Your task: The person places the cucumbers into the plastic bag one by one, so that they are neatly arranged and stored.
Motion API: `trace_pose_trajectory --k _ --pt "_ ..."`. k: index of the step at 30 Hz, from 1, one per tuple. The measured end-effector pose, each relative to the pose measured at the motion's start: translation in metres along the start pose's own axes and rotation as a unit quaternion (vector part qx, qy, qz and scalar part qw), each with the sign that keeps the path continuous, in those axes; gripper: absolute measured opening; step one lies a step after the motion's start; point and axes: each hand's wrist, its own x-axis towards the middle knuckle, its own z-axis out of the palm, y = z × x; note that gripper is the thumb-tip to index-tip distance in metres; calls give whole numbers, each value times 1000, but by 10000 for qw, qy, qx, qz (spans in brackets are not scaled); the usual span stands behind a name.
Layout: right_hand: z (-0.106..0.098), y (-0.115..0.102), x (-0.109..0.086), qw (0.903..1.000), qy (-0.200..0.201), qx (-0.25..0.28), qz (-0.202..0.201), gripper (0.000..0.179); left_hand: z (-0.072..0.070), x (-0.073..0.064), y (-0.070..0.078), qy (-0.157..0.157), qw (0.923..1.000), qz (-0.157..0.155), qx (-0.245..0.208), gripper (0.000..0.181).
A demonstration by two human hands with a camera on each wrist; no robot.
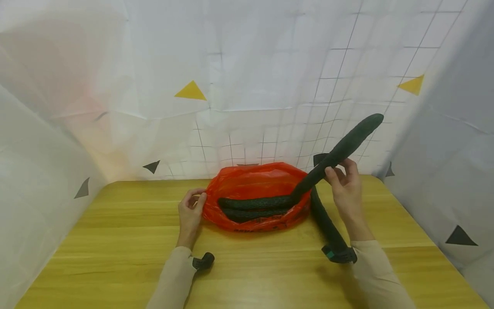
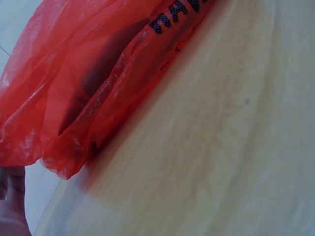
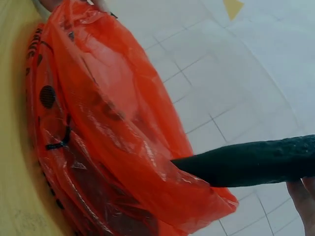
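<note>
Beige sleeves lie nearest. Left hand pinches the red bag, right hand grips a cucumber; spreading the bag's mouth wide should prevent snags.

Black lettering on the red plastic bag appeared to read "HAV"; the remaining characters were creased and illegible.

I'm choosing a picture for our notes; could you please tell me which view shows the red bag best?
The head view: the bag fits entirely in frame, mouth open, with cucumbers inside. The left wrist view shows only part, cropped; the right wrist view shows a printed side closer, cropped at the bottom.
</note>
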Motion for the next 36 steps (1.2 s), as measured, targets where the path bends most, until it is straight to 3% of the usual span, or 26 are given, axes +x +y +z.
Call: trace_pose_trajectory --k 8,13,20,28,36 --pt "16 -4 -3 9949 -448 -836 -332 40 2 -1 1 -18 9999 61 -89 27" --pt "29 -13 -7 9822 -604 -1712 -480 40 1 -1 2 -42 9999 94 -74 26" --pt "35 -9 -11 9647 -1009 -2289 -817 42 0 -1 3 -11 10000 76 -56 25" --pt "30 27 -11 9311 -1593 -2862 -1608 48 0 -2 2 61 10000 65 -13 25" --pt "33 36 -14 8773 -1904 -3808 -2215 50 1 -1 2 46 9999 141 -35 25"
